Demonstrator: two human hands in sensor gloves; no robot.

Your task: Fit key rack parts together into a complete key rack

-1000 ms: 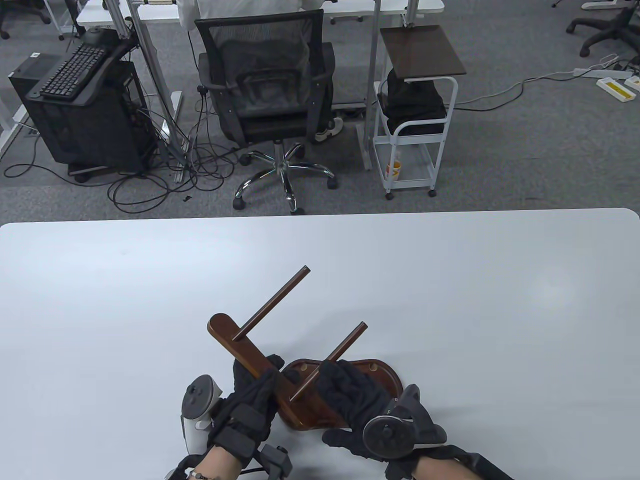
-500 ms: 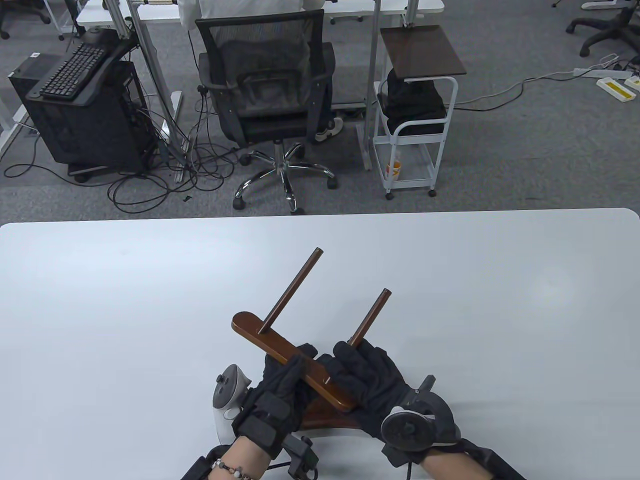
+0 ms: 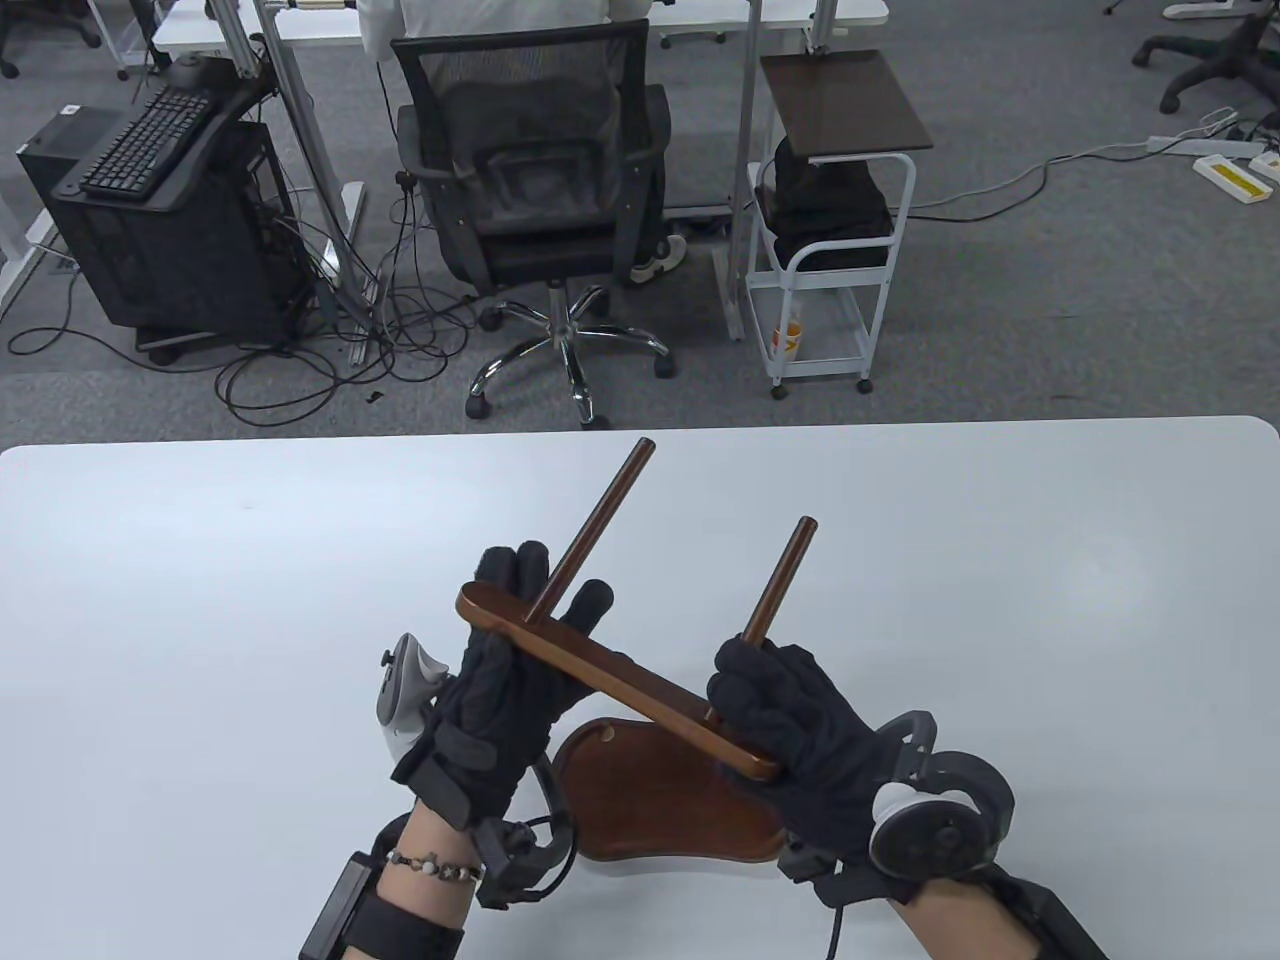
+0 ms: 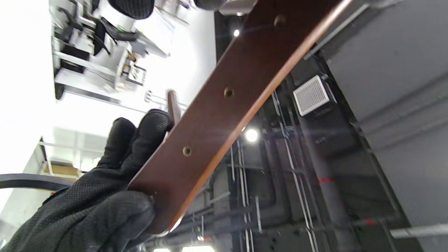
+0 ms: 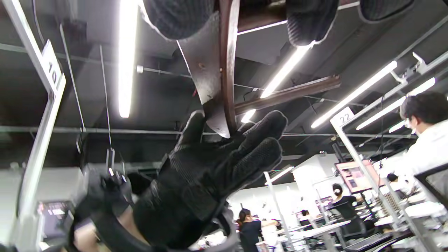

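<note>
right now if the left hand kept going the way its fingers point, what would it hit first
Probably nothing: the left hand points up and away past the bar it holds, and beyond its fingertips only bare table shows. Depth is unclear.

In the right wrist view, a white tag (image 5: 52, 71) on a metal post reads "10"; another white tag (image 5: 344, 117) reads "22".

Your table view looks down at the table (image 3: 200, 600); both wrist views tilt up toward the ceiling, sharing the close-up bar (image 4: 227, 105).
</note>
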